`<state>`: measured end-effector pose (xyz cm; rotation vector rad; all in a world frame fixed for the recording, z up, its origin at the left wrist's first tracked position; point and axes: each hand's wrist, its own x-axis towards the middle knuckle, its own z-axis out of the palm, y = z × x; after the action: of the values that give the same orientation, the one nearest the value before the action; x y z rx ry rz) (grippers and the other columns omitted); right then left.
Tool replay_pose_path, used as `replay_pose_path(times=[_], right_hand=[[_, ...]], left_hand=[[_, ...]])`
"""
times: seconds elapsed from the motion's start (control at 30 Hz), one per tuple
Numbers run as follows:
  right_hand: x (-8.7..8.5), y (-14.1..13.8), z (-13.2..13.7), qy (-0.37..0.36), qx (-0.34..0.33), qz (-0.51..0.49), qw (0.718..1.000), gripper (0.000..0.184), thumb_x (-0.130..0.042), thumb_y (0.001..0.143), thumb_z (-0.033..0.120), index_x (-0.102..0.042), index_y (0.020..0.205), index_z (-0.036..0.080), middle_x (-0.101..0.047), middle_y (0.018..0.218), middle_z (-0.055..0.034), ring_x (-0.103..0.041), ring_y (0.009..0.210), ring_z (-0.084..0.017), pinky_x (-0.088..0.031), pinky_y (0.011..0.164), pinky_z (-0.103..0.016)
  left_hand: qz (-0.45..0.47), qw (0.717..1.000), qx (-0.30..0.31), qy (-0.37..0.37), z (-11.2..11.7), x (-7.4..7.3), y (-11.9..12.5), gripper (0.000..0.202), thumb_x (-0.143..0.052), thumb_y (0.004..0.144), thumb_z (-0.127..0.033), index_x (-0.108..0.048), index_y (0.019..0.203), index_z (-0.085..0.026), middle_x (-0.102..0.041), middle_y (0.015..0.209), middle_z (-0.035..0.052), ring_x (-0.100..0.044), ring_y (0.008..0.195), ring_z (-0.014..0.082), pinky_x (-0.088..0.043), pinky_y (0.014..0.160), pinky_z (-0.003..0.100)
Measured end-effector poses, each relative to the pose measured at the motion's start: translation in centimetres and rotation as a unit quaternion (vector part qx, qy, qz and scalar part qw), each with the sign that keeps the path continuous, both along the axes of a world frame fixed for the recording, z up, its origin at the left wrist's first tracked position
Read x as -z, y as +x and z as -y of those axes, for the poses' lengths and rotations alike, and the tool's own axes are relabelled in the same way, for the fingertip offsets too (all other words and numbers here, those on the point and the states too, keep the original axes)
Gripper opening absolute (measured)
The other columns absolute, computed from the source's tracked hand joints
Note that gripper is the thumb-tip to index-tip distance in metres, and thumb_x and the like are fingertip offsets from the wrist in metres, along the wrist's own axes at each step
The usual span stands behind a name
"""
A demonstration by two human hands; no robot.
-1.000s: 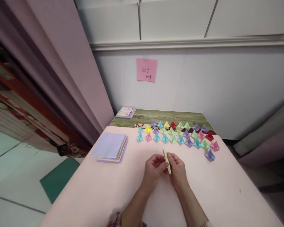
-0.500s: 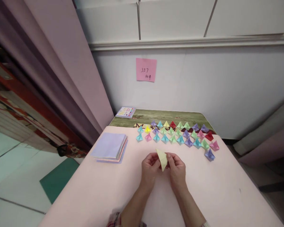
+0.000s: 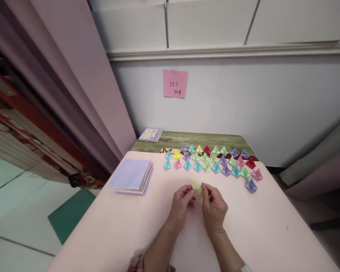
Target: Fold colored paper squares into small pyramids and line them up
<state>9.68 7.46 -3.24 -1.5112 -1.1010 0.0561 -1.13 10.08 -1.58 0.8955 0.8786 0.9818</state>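
Observation:
Both my hands are raised a little above the pink table, pinching one small folded pale yellow paper piece between them. My left hand grips its left side with thumb and fingertips. My right hand holds its right side with fingers curled. Beyond the hands, several small folded paper shapes in many colours lie in rows across the far part of the table. A stack of flat coloured paper sheets, lilac on top, sits at the left.
A small pack of paper with a printed cover lies on the wood-patterned strip at the table's far edge. A pink note is stuck on the white wall. Curtains hang at the left; floor and a green mat lie below left.
The yellow piece has turned from an edge-on strip to a flat triangle facing me, and both hands have shifted slightly away from me with it.

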Motion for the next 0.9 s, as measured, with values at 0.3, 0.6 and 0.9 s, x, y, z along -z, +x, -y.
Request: replay_pose_path(times=[0.3, 0.6, 0.9], right_hand=[[-0.9, -0.6, 0.0, -0.077, -0.247, -0.350, 0.900, 0.030, -0.057, 0.087, 0.046, -0.069, 0.089, 0.018, -0.064, 0.072, -0.0030, -0.055, 0.059, -0.014, -0.045, 0.054, -0.025], [-0.3, 0.3, -0.8, -0.154, -0.292, -0.530, 0.781, 0.040, -0.077, 0.071, 0.042, -0.069, 0.102, 0.019, -0.055, 0.059, 0.0039, -0.043, 0.047, -0.006, -0.033, 0.044, -0.017], [-0.3, 1.8, -0.7, -0.230, -0.329, -0.547, 0.734, 0.032, -0.080, 0.068, 0.041, -0.063, 0.076, 0.015, -0.050, 0.052, 0.0059, -0.031, 0.039, -0.001, -0.013, 0.035, -0.014]], left_hand=[[0.111, 0.991, 0.011, -0.071, -1.0, 0.0, -1.2, 0.025, -0.071, 0.076, -0.035, -0.063, 0.083, -0.013, -0.061, 0.064, 0.0021, -0.054, 0.053, 0.0087, -0.038, 0.046, 0.018], [0.129, 0.988, 0.051, -0.066, -0.9, -0.3, -1.5, 0.020, -0.067, 0.079, -0.031, -0.063, 0.080, -0.012, -0.065, 0.068, 0.0057, -0.057, 0.056, 0.0103, -0.040, 0.051, 0.020], [0.139, 0.983, 0.082, -0.093, -0.8, -0.2, -1.3, 0.018, -0.066, 0.079, -0.028, -0.064, 0.081, -0.010, -0.065, 0.068, 0.0066, -0.055, 0.055, 0.0093, -0.039, 0.048, 0.018]])
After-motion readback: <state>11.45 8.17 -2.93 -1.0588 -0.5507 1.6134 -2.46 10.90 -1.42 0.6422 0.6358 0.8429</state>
